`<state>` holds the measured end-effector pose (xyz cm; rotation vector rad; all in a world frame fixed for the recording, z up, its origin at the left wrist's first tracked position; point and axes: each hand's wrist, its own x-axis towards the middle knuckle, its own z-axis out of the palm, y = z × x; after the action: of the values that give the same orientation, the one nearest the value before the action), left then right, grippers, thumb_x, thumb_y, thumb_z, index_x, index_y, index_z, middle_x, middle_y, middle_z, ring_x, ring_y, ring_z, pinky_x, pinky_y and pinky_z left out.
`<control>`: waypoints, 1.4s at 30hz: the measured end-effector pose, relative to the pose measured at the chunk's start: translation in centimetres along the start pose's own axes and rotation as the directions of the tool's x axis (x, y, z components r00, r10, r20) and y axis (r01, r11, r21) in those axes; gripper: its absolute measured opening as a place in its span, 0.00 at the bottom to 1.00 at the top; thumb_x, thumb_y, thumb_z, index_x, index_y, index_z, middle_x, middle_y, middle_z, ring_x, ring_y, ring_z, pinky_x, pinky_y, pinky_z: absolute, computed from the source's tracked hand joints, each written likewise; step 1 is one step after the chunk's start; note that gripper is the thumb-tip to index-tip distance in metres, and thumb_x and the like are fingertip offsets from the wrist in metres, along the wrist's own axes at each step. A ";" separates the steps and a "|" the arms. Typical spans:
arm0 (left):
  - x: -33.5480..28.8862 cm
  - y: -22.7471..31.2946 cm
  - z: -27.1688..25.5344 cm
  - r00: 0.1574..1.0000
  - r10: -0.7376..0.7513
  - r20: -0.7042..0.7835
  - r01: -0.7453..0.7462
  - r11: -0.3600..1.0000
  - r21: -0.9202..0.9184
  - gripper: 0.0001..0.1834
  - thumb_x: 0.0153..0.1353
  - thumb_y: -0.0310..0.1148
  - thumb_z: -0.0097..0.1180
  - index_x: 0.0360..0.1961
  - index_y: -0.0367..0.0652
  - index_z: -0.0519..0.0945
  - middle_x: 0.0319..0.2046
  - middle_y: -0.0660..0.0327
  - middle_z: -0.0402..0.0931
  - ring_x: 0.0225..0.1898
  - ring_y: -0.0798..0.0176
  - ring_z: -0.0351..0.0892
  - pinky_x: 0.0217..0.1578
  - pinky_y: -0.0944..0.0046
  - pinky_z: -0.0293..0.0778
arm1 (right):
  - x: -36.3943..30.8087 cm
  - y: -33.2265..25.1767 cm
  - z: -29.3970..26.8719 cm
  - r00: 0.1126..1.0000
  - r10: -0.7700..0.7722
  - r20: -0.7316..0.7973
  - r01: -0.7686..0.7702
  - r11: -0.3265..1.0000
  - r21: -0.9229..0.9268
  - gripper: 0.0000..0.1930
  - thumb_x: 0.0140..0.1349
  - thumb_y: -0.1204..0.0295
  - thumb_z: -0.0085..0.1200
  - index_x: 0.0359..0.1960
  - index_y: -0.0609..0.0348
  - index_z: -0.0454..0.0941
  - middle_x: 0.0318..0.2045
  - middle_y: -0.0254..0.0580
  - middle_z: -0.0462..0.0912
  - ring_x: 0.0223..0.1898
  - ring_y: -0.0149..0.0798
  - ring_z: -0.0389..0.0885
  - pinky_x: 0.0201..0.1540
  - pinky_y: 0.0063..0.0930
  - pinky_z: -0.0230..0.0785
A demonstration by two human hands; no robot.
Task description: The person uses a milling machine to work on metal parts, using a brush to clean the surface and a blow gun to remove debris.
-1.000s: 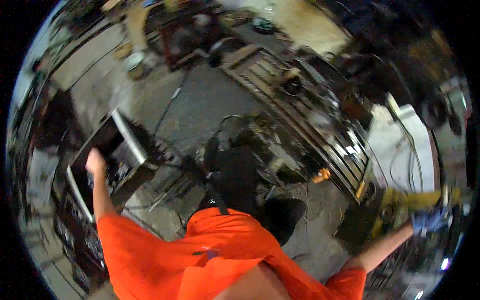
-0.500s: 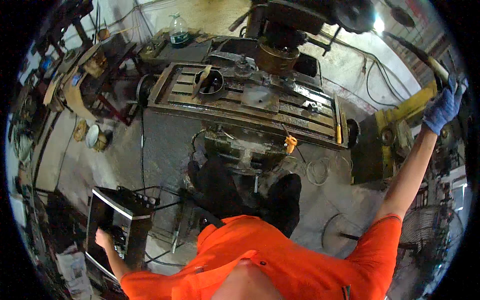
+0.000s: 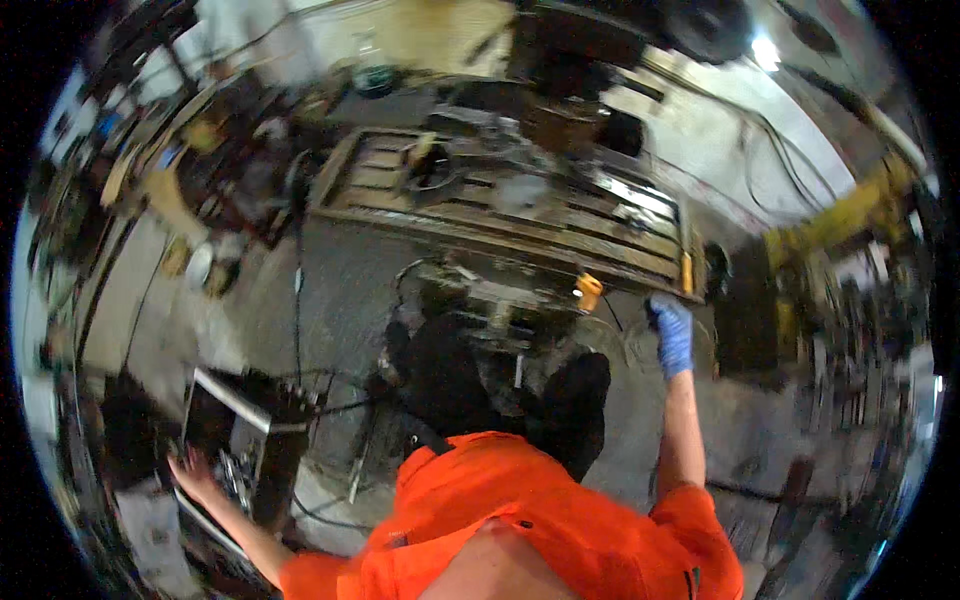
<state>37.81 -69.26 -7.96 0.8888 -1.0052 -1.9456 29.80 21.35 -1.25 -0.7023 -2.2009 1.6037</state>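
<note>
My left hand (image 3: pixel 194 474), bare, is at the outer edge of a dark open-fronted box (image 3: pixel 238 400) with a pale metal rim. Its fingers are apart and I see nothing in them. Inside that box lie small metallic items (image 3: pixel 236 478), too blurred to name. My right hand (image 3: pixel 672 335), in a blue glove, hangs in front of the right end of a milling machine table (image 3: pixel 480 232). Motion smears its fingers and a dark patch covers their tips, so a grip cannot be made out. An orange-yellow object (image 3: pixel 588 292) hangs at the table's front edge.
On the machine table stands a round container (image 3: pixel 430 172). The dark machine head (image 3: pixel 570 70) rises behind it. A clear bottle (image 3: pixel 372 75) stands at the back left. Coiled cable (image 3: pixel 650 345) lies on the floor, and a yellow machine frame (image 3: pixel 840 215) is at the right.
My right hand has come down and inward from the lever at the upper right. My left hand has shifted slightly left and its fingers have spread. The view has moved a little and blurred.
</note>
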 end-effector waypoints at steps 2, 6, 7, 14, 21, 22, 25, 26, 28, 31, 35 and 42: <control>-7.3 2.1 9.4 0.998 -0.028 0.055 0.030 0.999 -0.036 0.24 0.60 0.42 0.41 0.54 0.40 0.63 0.54 0.50 0.61 0.55 0.49 0.60 0.54 0.51 0.58 | 0.5 3.8 3.4 0.978 0.163 0.133 -0.141 0.977 -0.160 0.14 0.52 0.65 0.54 0.39 0.58 0.77 0.28 0.30 0.76 0.25 0.25 0.70 0.28 0.20 0.63; -7.4 0.7 17.1 0.951 -0.012 0.309 0.053 0.991 -0.125 0.17 0.58 0.34 0.43 0.47 0.38 0.69 0.38 0.54 0.72 0.36 0.54 0.73 0.37 0.55 0.70 | 0.9 7.9 9.9 0.919 0.310 0.243 -0.344 0.933 0.109 0.12 0.52 0.60 0.56 0.29 0.55 0.77 0.22 0.28 0.74 0.22 0.28 0.69 0.25 0.23 0.61; -7.1 0.4 17.9 0.861 -0.013 0.509 0.089 0.988 -0.125 0.17 0.57 0.32 0.42 0.47 0.37 0.69 0.36 0.53 0.72 0.35 0.54 0.73 0.34 0.56 0.71 | 1.2 8.2 10.7 0.892 0.379 0.245 -0.418 0.899 0.132 0.13 0.51 0.60 0.57 0.29 0.56 0.76 0.22 0.28 0.74 0.22 0.28 0.70 0.25 0.23 0.62; -13.9 -2.7 27.0 0.706 -0.119 0.698 0.181 0.983 -0.015 0.17 0.53 0.30 0.42 0.45 0.38 0.67 0.32 0.57 0.72 0.34 0.57 0.74 0.33 0.59 0.72 | 0.8 7.1 12.7 0.998 0.010 -0.062 -0.009 1.000 0.022 0.19 0.47 0.62 0.61 0.36 0.63 0.76 0.26 0.32 0.74 0.25 0.28 0.69 0.30 0.24 0.63; -14.4 -6.4 29.6 0.701 -0.232 0.675 0.171 0.973 0.157 0.18 0.55 0.35 0.53 0.46 0.41 0.69 0.34 0.62 0.71 0.33 0.62 0.75 0.28 0.62 0.73 | -2.4 -6.4 5.4 0.991 -0.105 -0.078 0.105 0.994 -0.006 0.19 0.50 0.69 0.57 0.43 0.64 0.70 0.33 0.39 0.78 0.28 0.36 0.73 0.37 0.32 0.69; -14.8 -7.2 30.3 0.672 -0.272 0.689 0.183 0.962 0.201 0.14 0.55 0.35 0.53 0.40 0.40 0.70 0.32 0.62 0.71 0.32 0.62 0.75 0.26 0.63 0.72 | -2.4 -7.3 5.1 0.975 -0.222 -0.023 0.211 0.950 -0.232 0.19 0.49 0.67 0.58 0.40 0.65 0.71 0.30 0.42 0.79 0.26 0.38 0.75 0.36 0.33 0.69; -14.0 -9.6 30.7 0.596 -0.240 0.766 0.064 0.965 0.253 0.09 0.57 0.34 0.49 0.31 0.39 0.70 0.24 0.59 0.72 0.24 0.64 0.74 0.20 0.65 0.72 | -2.4 -11.2 6.5 0.932 -0.273 0.238 0.358 0.601 -0.714 0.22 0.48 0.56 0.55 0.33 0.65 0.75 0.25 0.52 0.78 0.28 0.47 0.79 0.35 0.38 0.70; -13.3 -10.5 30.7 0.582 -0.249 0.774 0.000 0.952 0.306 0.09 0.58 0.35 0.48 0.31 0.38 0.70 0.24 0.58 0.73 0.22 0.63 0.74 0.19 0.65 0.72 | -1.8 -12.0 7.3 0.945 -0.166 0.281 0.327 0.494 -0.806 0.23 0.48 0.52 0.52 0.34 0.63 0.76 0.26 0.52 0.79 0.31 0.49 0.78 0.36 0.39 0.70; -13.4 -10.7 31.0 0.582 -0.261 0.770 -0.113 0.912 0.395 0.10 0.58 0.35 0.45 0.30 0.37 0.69 0.22 0.56 0.73 0.19 0.63 0.74 0.18 0.64 0.73 | -0.1 -13.4 9.6 0.945 0.023 0.326 0.298 0.351 -0.888 0.24 0.49 0.49 0.48 0.33 0.59 0.78 0.28 0.51 0.80 0.34 0.51 0.78 0.38 0.40 0.70; -16.9 -10.8 32.5 0.575 -0.287 0.766 -0.199 0.860 0.471 0.11 0.58 0.33 0.43 0.30 0.34 0.67 0.21 0.54 0.72 0.18 0.62 0.74 0.15 0.63 0.73 | 3.1 -13.9 11.9 0.951 0.042 0.307 0.273 0.354 -0.894 0.22 0.49 0.51 0.47 0.32 0.58 0.79 0.31 0.50 0.80 0.36 0.49 0.79 0.38 0.38 0.70; -18.5 -11.6 32.7 0.484 -0.167 0.859 -0.561 0.693 0.452 0.08 0.55 0.29 0.47 0.29 0.34 0.66 0.16 0.56 0.71 0.13 0.62 0.73 0.12 0.66 0.69 | 6.9 -13.8 14.2 0.968 -0.039 0.247 0.236 0.466 -0.853 0.20 0.48 0.54 0.48 0.29 0.59 0.79 0.30 0.51 0.80 0.34 0.51 0.78 0.37 0.38 0.70; -24.2 -14.5 37.0 0.225 -0.212 0.951 -0.812 0.498 0.304 0.12 0.53 0.31 0.51 0.25 0.34 0.64 0.14 0.54 0.71 0.15 0.60 0.75 0.17 0.62 0.68 | 2.0 -13.9 11.6 0.796 0.211 0.567 0.380 0.554 -0.740 0.22 0.46 0.51 0.50 0.30 0.60 0.79 0.27 0.51 0.80 0.32 0.50 0.79 0.35 0.38 0.70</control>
<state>14.12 -30.39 1.72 -0.4244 -2.7311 -1.3155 19.24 9.90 8.22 -0.2265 -3.4731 0.6121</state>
